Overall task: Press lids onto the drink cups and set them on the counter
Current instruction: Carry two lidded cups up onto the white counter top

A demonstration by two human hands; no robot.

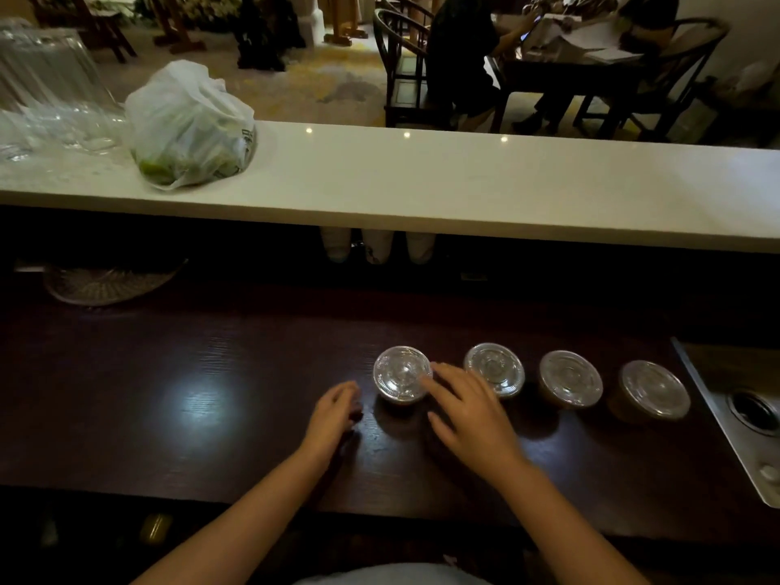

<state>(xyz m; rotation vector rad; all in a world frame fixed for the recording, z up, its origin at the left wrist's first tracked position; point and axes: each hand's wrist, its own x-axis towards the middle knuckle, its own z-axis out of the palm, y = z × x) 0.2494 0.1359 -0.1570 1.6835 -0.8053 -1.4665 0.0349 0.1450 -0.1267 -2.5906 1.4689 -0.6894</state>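
Two hands flank the leftmost lidded cup (402,374): left hand (333,411) loosely curled, right hand (468,411) spread, fingertips touching.

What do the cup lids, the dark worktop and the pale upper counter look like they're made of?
Cup lids: clear thin plastic, glossy, with moulded ridges.
Dark worktop: probably wood or wood veneer, with visible grain and a semi-gloss glare.
Pale upper counter: smooth polished stone or solid surface, judging by its light reflections.

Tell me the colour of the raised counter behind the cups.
White, glossy counter, clearest in the head view.
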